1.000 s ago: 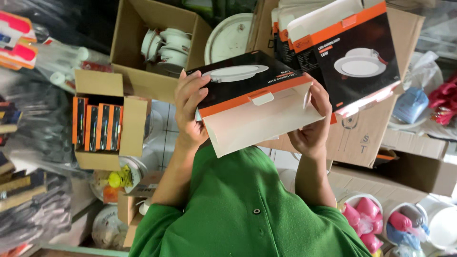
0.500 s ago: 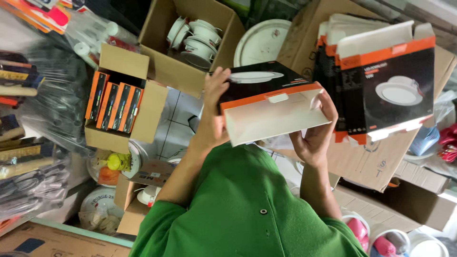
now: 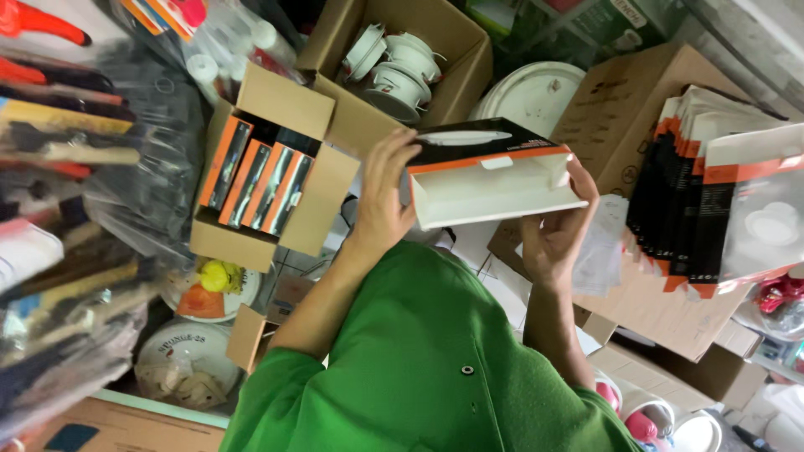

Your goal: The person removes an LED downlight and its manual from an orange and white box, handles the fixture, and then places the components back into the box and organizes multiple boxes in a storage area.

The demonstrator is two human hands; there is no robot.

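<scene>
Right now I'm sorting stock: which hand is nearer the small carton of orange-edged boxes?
Left hand: it grips the flat box's near end, beside the carton. Right hand holds the far end.

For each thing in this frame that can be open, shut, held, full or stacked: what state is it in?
Flat black-and-orange box: held in the air, its side flap open.
Left hand: gripping the box's left end.
Right hand: supporting the box's right end from below.
Small cardboard carton: flaps open, packed with orange-and-black boxes.
Large cardboard carton: open, holding white light fittings.
Stack of flat boxes: standing on edge, leaning together.
</scene>
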